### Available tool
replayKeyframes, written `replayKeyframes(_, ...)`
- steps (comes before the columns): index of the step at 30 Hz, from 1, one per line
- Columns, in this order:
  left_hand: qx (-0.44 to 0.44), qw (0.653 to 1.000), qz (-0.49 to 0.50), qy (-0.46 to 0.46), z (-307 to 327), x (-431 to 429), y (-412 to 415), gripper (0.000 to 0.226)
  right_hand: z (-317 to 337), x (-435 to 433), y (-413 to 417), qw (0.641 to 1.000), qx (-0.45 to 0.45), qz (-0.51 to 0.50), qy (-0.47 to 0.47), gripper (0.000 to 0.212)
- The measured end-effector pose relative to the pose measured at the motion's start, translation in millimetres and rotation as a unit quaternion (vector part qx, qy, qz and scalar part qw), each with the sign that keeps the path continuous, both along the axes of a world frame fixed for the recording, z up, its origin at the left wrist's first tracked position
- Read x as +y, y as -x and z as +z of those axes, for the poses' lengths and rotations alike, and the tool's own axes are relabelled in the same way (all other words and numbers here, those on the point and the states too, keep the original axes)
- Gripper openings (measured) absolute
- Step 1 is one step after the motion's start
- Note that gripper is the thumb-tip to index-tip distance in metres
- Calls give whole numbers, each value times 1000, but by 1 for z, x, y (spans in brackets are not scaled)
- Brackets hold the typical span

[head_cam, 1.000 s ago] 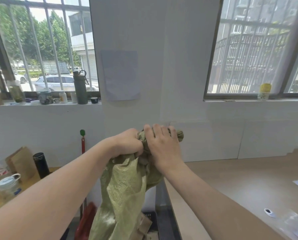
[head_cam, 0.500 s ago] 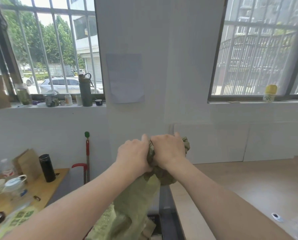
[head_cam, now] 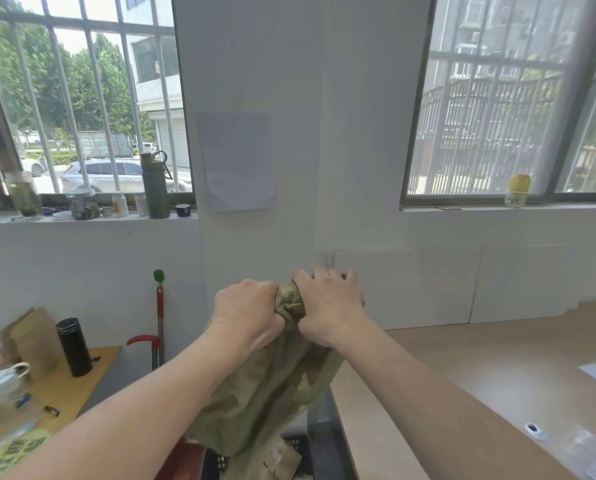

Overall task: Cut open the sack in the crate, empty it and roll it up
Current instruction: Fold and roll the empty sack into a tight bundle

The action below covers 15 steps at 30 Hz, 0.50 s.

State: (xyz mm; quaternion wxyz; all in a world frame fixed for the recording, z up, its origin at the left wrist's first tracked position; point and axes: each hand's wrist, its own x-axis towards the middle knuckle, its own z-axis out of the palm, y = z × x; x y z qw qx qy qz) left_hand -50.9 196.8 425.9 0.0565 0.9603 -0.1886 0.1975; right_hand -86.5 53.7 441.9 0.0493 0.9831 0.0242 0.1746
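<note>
Rolling the emptied sack
Left hand (head_cam: 246,311) and right hand (head_cam: 327,306) are gripping the green woven plastic sack (head_cam: 265,393), apparently tightening its roll.

left hand (head_cam: 248,311): raised at chest height, fist closed, knuckles up, grip on the sack (head_cam: 289,301) | right hand (head_cam: 327,306): just beside the left, fingers (head_cam: 324,275) curled over the top, grip closed on the same bunched end | forearms: bare, extended forward, converging
</note>
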Motion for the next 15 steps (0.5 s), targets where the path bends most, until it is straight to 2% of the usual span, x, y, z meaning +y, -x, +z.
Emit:
replayKeyframes(3,14,999,17,38,8,3,-7,8,-7,3,7,994,-75,31,79,81)
replayKeyframes(5,23,996,15,79,11,3,-10,13,-14,7,9,994,-77,31,67,114)
replayKeyframes(6,38,994,10,102,14,3,-10,15,-17,8,8,994,-87,21,60,121)
replayKeyframes(7,58,991,2,124,16,2,-9,15,-20,7,6,993,-107,10,58,118)
replayKeyframes(8,78,987,-9,141,17,2,-8,15,-22,6,2,988,-141,4,57,106)
replayKeyframes(10,109,980,-35,164,21,1,-7,17,-24,2,-2,976,-210,5,62,69)
replayKeyframes(12,136,973,-58,177,23,3,-5,15,-23,-2,-2,966,-249,19,65,43)
replayKeyframes(15,166,967,-86,171,24,3,0,17,-20,-6,-1,960,-268,27,83,24)
